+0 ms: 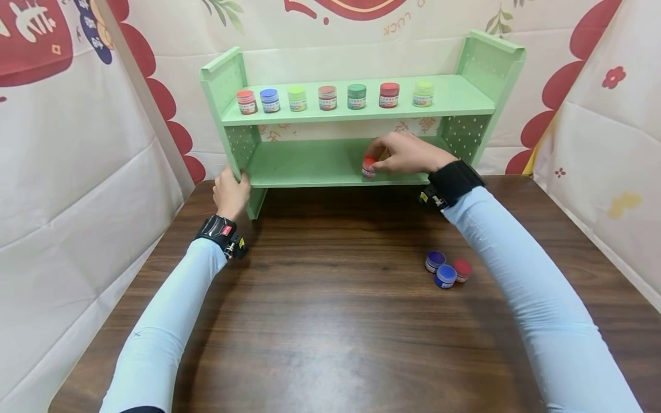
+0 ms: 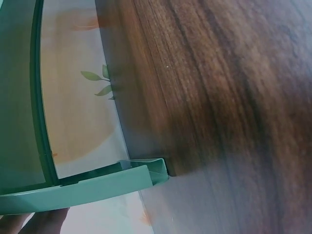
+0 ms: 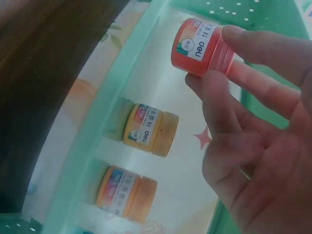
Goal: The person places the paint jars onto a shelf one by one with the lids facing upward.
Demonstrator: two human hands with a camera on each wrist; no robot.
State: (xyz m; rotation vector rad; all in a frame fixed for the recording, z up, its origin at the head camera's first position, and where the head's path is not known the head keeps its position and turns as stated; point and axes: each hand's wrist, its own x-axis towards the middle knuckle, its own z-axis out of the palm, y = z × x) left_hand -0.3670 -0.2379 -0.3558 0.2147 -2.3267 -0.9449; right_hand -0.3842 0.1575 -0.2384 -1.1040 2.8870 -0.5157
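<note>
While left fingers [image 2: 46, 223] grip shelving [image 1: 304, 163], right fingers [image 3: 220, 100] pinch a jar [image 3: 197, 47]

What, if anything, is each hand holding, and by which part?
The right hand holds a red paint jar by its lid; the left hand grips the green shelf by its left panel.

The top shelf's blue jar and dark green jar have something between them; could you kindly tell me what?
In the head view, a light green jar and a brownish jar stand between them.
</note>
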